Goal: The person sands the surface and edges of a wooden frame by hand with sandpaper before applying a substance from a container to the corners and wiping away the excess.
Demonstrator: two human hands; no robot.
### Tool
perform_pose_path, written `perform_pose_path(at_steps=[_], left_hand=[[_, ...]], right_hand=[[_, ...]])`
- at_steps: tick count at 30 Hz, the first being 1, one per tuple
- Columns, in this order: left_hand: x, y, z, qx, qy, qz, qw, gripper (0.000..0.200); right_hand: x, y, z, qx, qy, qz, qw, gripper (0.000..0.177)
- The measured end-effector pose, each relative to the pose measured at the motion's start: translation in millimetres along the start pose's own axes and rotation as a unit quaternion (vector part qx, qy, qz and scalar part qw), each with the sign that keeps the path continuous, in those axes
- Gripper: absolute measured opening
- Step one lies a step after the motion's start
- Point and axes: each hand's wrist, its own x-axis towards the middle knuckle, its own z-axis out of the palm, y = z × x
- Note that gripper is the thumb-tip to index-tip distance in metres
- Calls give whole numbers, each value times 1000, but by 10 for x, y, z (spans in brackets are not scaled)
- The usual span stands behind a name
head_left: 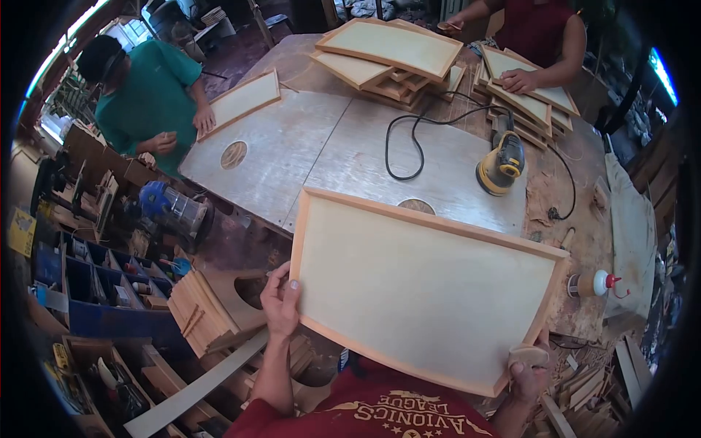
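Observation:
A shallow wooden tray (431,292) with a pale flat panel and a light wood frame is held up, tilted, in front of my chest. My left hand (280,301) grips its left side, thumb on the frame and fingers round the outer edge. At the lower right corner, my right hand (529,372) is closed around a small round tan piece (529,355), pressed near the frame; part of that hand is hidden. Beyond the tray, a yellow and black sander (501,166) rests on the table (350,157) with its black cable looped beside it.
Framed trays (394,47) are stacked at the table's back. Across the table, a person in green (146,95) handles another tray; a person in dark red (537,36) touches a second stack. A red-capped bottle (600,283) stands right. Blue bins (95,277) and wood strips lie left.

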Motion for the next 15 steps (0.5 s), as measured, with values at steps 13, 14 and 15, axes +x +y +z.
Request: perform_pose_path(at_steps=[13, 14, 15], left_hand=[[-225, 351, -88, -379, -260, -195, 867, 92], [-318, 339, -112, -442, -265, -199, 834, 94], [-406, 329, -117, -504, -267, -200, 797, 96]], right_hand=[[348, 1221, 157, 164, 26, 142, 976, 39], [295, 1323, 179, 158, 17, 175, 972, 39], [263, 1415, 212, 154, 9, 190, 970, 40]])
